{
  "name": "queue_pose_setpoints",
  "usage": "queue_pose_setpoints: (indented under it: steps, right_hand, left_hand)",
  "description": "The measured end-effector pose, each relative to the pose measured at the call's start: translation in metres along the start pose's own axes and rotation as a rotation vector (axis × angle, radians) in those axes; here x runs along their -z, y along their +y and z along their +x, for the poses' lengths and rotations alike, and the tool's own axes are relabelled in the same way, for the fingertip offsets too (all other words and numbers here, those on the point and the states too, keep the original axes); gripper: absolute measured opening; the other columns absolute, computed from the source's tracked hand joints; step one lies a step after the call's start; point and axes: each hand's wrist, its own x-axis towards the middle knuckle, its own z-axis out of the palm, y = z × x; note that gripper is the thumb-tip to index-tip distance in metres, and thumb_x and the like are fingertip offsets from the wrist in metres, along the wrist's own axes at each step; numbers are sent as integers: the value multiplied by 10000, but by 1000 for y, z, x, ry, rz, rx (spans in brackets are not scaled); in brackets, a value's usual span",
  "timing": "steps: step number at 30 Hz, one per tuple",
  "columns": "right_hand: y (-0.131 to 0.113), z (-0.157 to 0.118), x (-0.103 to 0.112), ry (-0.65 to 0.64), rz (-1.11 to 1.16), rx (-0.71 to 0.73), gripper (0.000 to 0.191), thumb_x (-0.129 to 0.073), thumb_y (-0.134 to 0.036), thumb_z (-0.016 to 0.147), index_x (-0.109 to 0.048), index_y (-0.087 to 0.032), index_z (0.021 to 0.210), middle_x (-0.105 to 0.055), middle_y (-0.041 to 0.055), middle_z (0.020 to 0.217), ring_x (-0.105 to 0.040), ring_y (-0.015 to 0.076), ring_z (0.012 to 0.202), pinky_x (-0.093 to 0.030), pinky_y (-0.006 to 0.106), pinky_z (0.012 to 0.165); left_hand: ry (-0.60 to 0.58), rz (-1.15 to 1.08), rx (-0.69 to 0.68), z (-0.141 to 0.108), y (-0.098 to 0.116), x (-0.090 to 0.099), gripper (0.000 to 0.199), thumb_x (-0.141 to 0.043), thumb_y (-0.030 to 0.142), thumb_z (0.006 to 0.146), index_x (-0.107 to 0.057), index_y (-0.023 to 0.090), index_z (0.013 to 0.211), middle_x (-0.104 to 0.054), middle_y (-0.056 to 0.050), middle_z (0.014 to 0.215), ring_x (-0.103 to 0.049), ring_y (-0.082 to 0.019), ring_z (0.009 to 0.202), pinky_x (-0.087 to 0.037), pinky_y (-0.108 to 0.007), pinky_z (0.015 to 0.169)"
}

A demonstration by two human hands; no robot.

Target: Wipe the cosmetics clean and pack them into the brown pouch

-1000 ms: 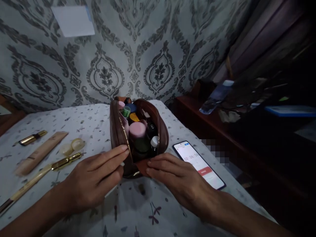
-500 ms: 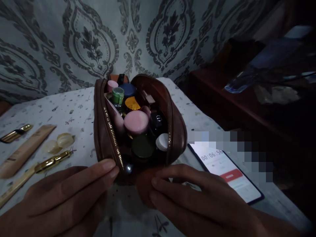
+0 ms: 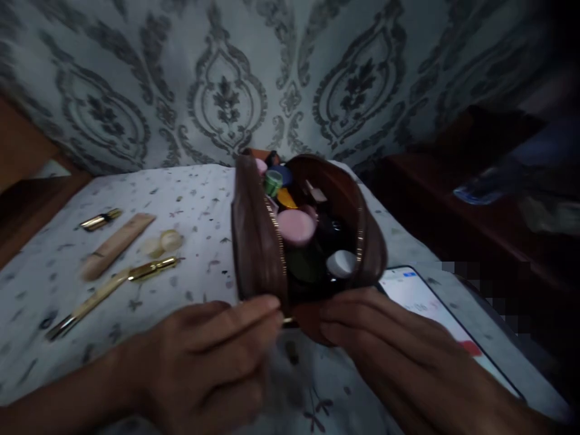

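Observation:
A brown leather toiletry bag point(image 3: 258, 241) stands unzipped on the table, its mouth wide and its gold zipper teeth parted. Inside I see a pink round lid point(image 3: 296, 226), a dark green lid point(image 3: 308, 264), a white cap point(image 3: 342, 264), a green cap point(image 3: 272, 182), a yellow item and a blue lid. My left hand point(image 3: 217, 350) is closed at the bag's near left corner, fingertips pinching its edge by the zipper end. My right hand point(image 3: 389, 344) grips the brown flap at the near end, fingers together. Both thumbs are hidden.
Left of the bag lie a beige tube point(image 3: 120, 244), a gold-capped brush point(image 3: 102, 296), a short gold item point(image 3: 100, 219) and two pale round pieces point(image 3: 170, 240). A lit phone point(image 3: 421, 296) lies at right, partly under my right hand. Patterned curtain point(image 3: 226, 109) hangs behind.
My view has swung left, so the bag and hands appear further right in the picture. Both hands stay at the bag's near end, and its mouth looks slightly narrower at the front.

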Motion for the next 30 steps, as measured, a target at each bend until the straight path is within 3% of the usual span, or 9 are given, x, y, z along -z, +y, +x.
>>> queue_pose_setpoints:
  steps: [3, 6, 10, 14, 18, 22, 26, 30]
  right_hand:
    - [4, 6, -10, 104, -161, 66, 418, -471, -194, 962, -573, -252, 1364, -709, 72, 1234, -655, 286, 1144, -573, 441, 928]
    - [1, 24, -20, 159, -270, 92, 295, -455, -257, 976, -639, -222, 1205, -741, 84, 1079, -687, 285, 970, -576, 441, 784]
    - [-11, 49, -14, 88, -289, 120, 183, -507, -296, 946, -659, -224, 874, -693, 59, 781, -630, 235, 683, -505, 378, 593]
    - [-23, 63, -2, -21, -243, 57, 274, -462, -334, 974, -661, -230, 817, -678, 60, 770, -626, 227, 703, -469, 374, 637]
    - [-32, 79, 3, -136, -303, -40, 430, -352, -262, 1000, -573, -218, 634, -615, 48, 653, -571, 200, 615, -408, 378, 638]
    - [-31, 99, 8, -214, -374, -51, 409, -380, -191, 963, -567, -195, 599, -629, 98, 741, -594, 234, 762, -450, 395, 743]
    - [-18, 113, 13, -245, -363, 42, 246, -486, -132, 863, -643, -173, 678, -669, 139, 941, -577, 297, 1031, -436, 471, 970]
    - [-6, 130, 14, -466, -326, 75, 249, -499, -66, 827, -653, -177, 666, -709, 91, 843, -625, 253, 976, -345, 471, 1110]
  left_hand:
    - [-25, 83, -143, -13, 14, -1, 216, -525, 250, 983, -648, 210, 810, -738, -47, 1079, -623, -236, 1161, -572, -275, 647]
    - [-98, 117, -79, -33, 26, 5, 172, -559, 248, 966, -628, 194, 818, -725, -42, 994, -659, -208, 950, -518, -268, 575]
    - [-131, 197, 86, -66, 29, 20, 169, -473, 106, 954, -573, 182, 841, -703, -65, 969, -626, -179, 842, -505, -277, 618]
    - [-109, 200, 231, -102, 22, 27, 250, -439, -14, 779, -525, 173, 921, -682, -98, 996, -613, -218, 877, -458, -299, 598]
    - [-90, 159, 292, -123, 15, 16, 357, -452, -10, 630, -483, 190, 924, -669, -100, 1000, -608, -239, 878, -420, -298, 556]
    - [-68, 92, 319, -130, 12, -2, 429, -462, -24, 561, -461, 202, 926, -667, -78, 971, -602, -232, 864, -449, -298, 586]
    - [-63, 30, 319, -134, 10, -13, 452, -480, -17, 536, -443, 211, 924, -657, -73, 964, -587, -229, 855, -507, -341, 691]
    - [-62, -18, 353, -138, 7, -16, 433, -487, -4, 528, -423, 223, 891, -637, -64, 949, -579, -227, 846, -496, -336, 676]
